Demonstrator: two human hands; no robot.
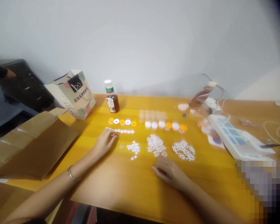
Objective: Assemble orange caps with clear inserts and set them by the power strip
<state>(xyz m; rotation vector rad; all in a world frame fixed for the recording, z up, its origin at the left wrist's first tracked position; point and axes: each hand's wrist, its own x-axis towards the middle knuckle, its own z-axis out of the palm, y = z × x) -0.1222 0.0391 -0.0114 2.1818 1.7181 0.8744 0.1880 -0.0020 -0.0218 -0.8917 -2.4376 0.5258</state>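
Observation:
My left hand [104, 142] is at the left end of a row of small white discs [124, 131], thumb and forefinger closed around one small white disc [112, 134]. Resting on the table, my right hand [169, 171] has loosely curled fingers and a thumb held apart, with nothing visible in it. Just beyond it lies a pile of white spoked plastic pieces [155, 143]; a second pile of white plastic pieces [184, 150] is to its right. Between my hands is a loose cluster of white discs [133, 147]. Orange and white round caps [122, 122] form a line behind the disc row.
More round caps [161, 124] stand before clear cups [152, 115]. At the back are a dark bottle [112, 102] and a tilted brown bottle [200, 95]. A paper bag [80, 96] and brown bag [35, 146] flank the left; a white-and-blue case [233, 135] lies right.

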